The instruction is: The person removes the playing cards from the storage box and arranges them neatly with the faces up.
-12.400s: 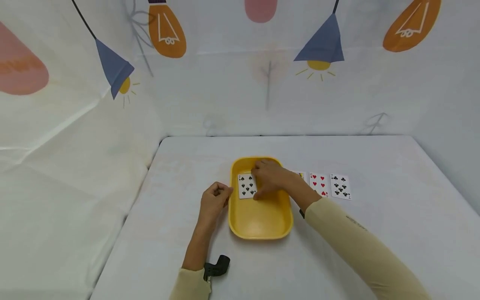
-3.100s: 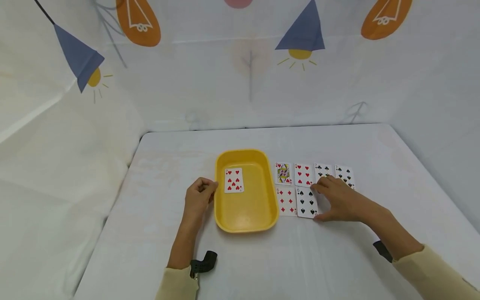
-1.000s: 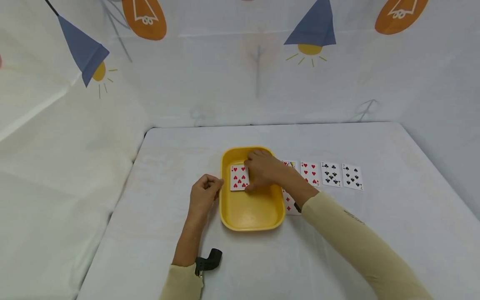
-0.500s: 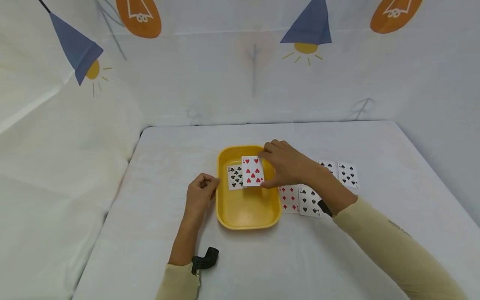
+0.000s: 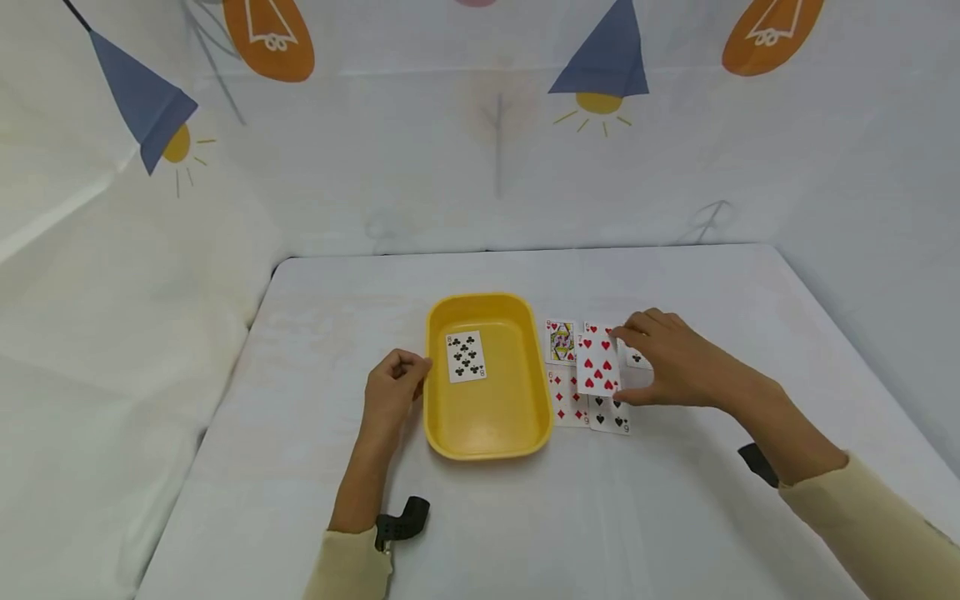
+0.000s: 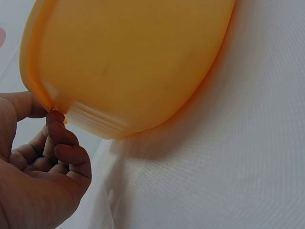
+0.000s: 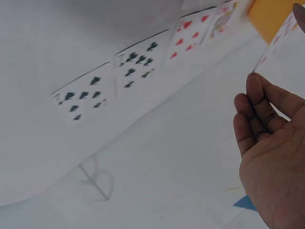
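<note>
My left hand (image 5: 392, 387) pinches the left rim of a yellow tray (image 5: 487, 433); the left wrist view shows thumb and forefinger on that rim. Inside the tray an eight of clubs (image 5: 467, 357) lies face up. Between its thumb and fingers my right hand (image 5: 671, 358) holds a seven of hearts (image 5: 597, 367) by the right edge. This playing card overlaps the six of hearts (image 7: 190, 33) and six of spades (image 5: 611, 417) in the head view. Left of it are a queen of hearts (image 5: 560, 342) and a six of diamonds (image 5: 564, 400).
The right wrist view shows a seven of clubs (image 7: 138, 64) and a seven of spades (image 7: 83, 95) in the back row, largely hidden behind my right hand in the head view. White cloth (image 5: 675, 533) covers the table; a printed curtain (image 5: 420, 167) rises behind it.
My right hand has carried the seven of hearts from over the tray rightward to the laid-out cards. The eight of clubs now shows fully in the tray. The left hand keeps its place.
</note>
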Tool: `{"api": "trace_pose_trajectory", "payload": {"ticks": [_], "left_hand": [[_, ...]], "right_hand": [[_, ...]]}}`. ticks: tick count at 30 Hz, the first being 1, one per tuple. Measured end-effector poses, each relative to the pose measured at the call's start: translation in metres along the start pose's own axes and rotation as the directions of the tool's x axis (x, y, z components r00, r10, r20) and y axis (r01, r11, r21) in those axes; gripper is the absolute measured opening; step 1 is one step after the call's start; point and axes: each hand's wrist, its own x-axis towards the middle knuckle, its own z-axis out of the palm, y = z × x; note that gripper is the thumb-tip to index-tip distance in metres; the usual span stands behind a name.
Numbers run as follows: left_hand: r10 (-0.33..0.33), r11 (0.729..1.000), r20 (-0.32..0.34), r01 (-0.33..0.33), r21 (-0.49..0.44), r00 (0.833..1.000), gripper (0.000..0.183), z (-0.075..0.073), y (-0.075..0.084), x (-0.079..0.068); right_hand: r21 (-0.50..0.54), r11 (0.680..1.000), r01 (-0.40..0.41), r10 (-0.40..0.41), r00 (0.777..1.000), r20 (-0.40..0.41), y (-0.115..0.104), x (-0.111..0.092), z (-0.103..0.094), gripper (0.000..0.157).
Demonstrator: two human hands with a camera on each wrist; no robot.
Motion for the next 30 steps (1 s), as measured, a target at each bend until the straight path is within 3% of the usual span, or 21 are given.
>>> {"api": "trace_pose_trajectory", "payload": {"ticks": [5,14,27,30], "left_hand": [[0.009,1.0,0.005,-0.009,0.007,1.0,0.018,-0.001,-0.001,0.001],[-0.002,1.0,0.011,0.002,0.005,1.0,0.019,-0.002,-0.003,0.002],[-0.003,1.0,0.004,0.003,0.005,1.0,0.018,-0.001,-0.003,0.003],[-0.008,1.0,0.009,0.008,0.001,1.0,0.019,-0.001,-0.003,0.002]], "right_hand": [[0.028,0.999,-0.016,0.017,0.999,-0.043,0.021,-0.028,0.009,0.074],[0.037,0.995,-0.091,0.092,0.996,-0.01,0.039,-0.057,0.027,0.074],[0.084,0.986,-0.143,0.137,0.988,0.073,0.048,-0.069,0.048,0.078],[0.087,0.987,-0.134,0.13,0.99,0.051,0.048,-0.066,0.045,0.079]]}}
